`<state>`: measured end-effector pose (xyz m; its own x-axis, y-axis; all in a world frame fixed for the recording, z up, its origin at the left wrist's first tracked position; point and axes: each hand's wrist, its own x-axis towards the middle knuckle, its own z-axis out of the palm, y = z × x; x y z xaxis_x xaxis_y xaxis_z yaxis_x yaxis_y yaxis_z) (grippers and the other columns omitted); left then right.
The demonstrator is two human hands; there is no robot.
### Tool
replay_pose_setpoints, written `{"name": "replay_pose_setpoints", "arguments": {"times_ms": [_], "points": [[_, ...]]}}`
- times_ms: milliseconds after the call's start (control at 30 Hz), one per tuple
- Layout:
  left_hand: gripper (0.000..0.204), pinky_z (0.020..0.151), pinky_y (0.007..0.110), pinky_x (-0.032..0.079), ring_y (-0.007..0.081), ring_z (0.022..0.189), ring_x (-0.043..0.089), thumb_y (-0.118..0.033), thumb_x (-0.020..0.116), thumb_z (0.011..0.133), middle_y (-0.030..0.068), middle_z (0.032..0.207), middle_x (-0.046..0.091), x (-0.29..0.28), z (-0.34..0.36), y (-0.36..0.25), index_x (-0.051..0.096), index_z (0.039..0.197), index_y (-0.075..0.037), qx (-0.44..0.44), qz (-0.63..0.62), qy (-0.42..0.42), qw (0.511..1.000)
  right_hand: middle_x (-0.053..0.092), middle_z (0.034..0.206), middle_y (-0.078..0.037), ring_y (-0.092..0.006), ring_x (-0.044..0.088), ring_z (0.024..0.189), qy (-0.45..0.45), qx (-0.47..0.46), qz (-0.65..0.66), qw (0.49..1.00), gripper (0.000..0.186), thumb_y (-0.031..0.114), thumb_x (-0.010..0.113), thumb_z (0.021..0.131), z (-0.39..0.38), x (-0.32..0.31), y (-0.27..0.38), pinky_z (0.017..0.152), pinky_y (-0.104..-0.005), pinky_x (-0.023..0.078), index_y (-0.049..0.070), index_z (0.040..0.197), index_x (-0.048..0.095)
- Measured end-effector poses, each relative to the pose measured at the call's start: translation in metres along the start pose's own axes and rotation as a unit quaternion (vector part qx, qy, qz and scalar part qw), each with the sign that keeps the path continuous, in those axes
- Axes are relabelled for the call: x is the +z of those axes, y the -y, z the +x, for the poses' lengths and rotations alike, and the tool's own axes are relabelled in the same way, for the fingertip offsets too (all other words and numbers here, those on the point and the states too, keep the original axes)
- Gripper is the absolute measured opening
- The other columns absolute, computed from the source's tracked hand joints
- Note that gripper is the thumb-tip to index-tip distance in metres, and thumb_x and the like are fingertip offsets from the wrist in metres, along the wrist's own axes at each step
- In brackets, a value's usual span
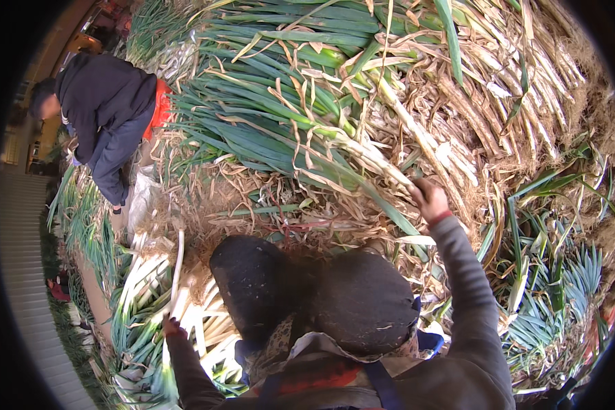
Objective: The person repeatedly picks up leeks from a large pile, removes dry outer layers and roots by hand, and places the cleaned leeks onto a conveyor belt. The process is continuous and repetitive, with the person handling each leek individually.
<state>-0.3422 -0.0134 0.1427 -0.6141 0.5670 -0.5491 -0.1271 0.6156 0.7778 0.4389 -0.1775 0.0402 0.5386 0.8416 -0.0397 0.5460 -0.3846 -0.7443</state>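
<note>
At the lower left my left hand (pixel 173 325) is closed round a peeled green onion (pixel 178 273), its white root end pointing up. Beneath it lies a pile of peeled green onions (pixel 133 301), white stalks toward my knees. Out to the right, my right hand (pixel 430 199) is closed on the pale lower stalk of an unpeeled green onion (pixel 369 157). That stalk slants across the edge of a big heap of unpeeled green onions (pixel 253 130), with green leaves to the left and brown roots to the right.
My dark-covered knees (pixel 307 294) are in the lower middle. Dry husks (pixel 246 195) litter the ground in front of them. A co-worker (pixel 106 102) in dark clothes bends over at the far left. More green onions (pixel 553 301) lie at the right.
</note>
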Motion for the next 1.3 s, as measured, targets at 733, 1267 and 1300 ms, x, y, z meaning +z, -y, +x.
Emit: {"name": "replay_pose_setpoints", "arguments": {"times_ms": [733, 1267, 1300], "points": [[0.049, 0.079, 0.037, 0.045, 0.0182, 0.080, 0.054, -0.049, 0.056, 0.086, 0.0046, 0.087, 0.055, 0.408, -0.423, 0.060, 0.052, 0.107, -0.005, 0.014, -0.172, 0.763, 0.623, 0.059, 0.080, -0.014, -0.0262, 0.061, 0.075, -0.043, -0.159, 0.178, 0.970, 0.023, 0.019, 0.056, 0.088, -0.076, -0.029, 0.127, 0.069, -0.0312, 0.048, -0.002, 0.096, 0.060], [0.081, 0.052, 0.031, 0.039, 0.0134, 0.043, 0.044, -0.070, 0.030, 0.085, 0.0006, 0.065, 0.044, 0.461, -0.384, 0.012, 0.045, 0.130, -0.005, -0.113, -0.236, 0.893, 0.367, 0.066, 0.094, -0.015, -0.0281, 0.062, 0.088, -0.044, -0.095, 0.115, 0.988, 0.043, 0.031, 0.062, 0.084, -0.102, -0.018, 0.016, 0.083, -0.0374, 0.047, -0.001, 0.114, 0.057], [0.077, 0.053, 0.032, 0.039, 0.0138, 0.043, 0.045, -0.067, 0.029, 0.087, 0.0018, 0.066, 0.046, 0.468, -0.389, 0.015, 0.041, 0.134, -0.007, -0.128, -0.225, 0.907, 0.333, 0.066, 0.094, -0.013, -0.0250, 0.062, 0.086, 0.014, -0.117, 0.229, 0.966, 0.042, 0.030, 0.062, 0.085, -0.084, -0.012, 0.045, 0.081, -0.0355, 0.047, -0.002, 0.112, 0.058]]}}
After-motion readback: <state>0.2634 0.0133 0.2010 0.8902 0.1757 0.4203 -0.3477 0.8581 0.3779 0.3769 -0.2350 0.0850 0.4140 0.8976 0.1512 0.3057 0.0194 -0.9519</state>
